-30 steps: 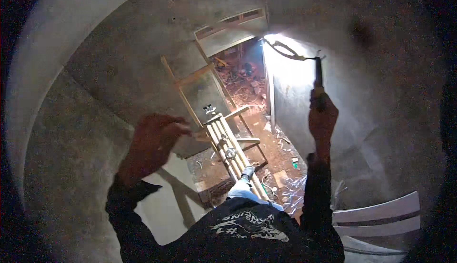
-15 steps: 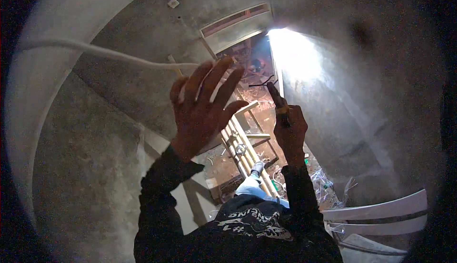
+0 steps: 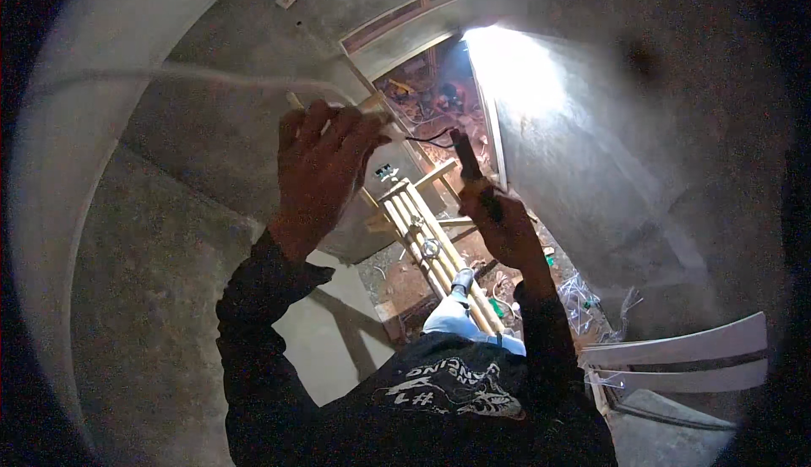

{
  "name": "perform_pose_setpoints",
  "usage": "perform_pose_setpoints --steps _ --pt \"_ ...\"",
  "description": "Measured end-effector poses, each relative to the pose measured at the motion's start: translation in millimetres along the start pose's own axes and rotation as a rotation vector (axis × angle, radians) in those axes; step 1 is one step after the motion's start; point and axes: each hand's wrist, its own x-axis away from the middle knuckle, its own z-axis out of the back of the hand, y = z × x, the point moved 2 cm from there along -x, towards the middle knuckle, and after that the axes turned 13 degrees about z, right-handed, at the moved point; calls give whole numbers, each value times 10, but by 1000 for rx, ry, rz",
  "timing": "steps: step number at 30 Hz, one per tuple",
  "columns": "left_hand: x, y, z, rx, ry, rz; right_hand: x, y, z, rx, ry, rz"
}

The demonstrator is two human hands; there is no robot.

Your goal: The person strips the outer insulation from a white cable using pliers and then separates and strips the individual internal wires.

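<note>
My left hand [image 3: 325, 159] is raised with its fingers curled around the end of a white cable [image 3: 211, 77] that runs in from the left. A thin dark wire [image 3: 431, 139] stretches from beside those fingers to the tip of a pair of pliers [image 3: 466, 159]. My right hand [image 3: 500, 218] is closed around the pliers' handles, jaws pointing up. Blur and shadow hide exactly how the jaws meet the wire.
Below me is a platform of wooden poles [image 3: 439, 268], with my shoe [image 3: 462, 279] on it. Small metal items lie on the poles. Bare grey walls [image 3: 169, 298] surround me, with a bright doorway beyond. Pale curved boards [image 3: 676, 349] and clear plastic [image 3: 579, 294] are at the right.
My left hand has gone from spread fingers to curled around the cable and shifted left. My right hand has moved left with the pliers, and the cable has swung slightly.
</note>
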Motion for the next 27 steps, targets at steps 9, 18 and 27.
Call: perform_pose_setpoints --steps 9,18,27 --pt "-217 -58 -140 82 -107 69 112 -172 -363 -1144 -237 -256" --pt "-298 21 -219 -124 -87 -56 51 -357 -367 156 101 186" --pt "-503 135 -166 -333 50 -444 171 -146 -261 728 368 131"
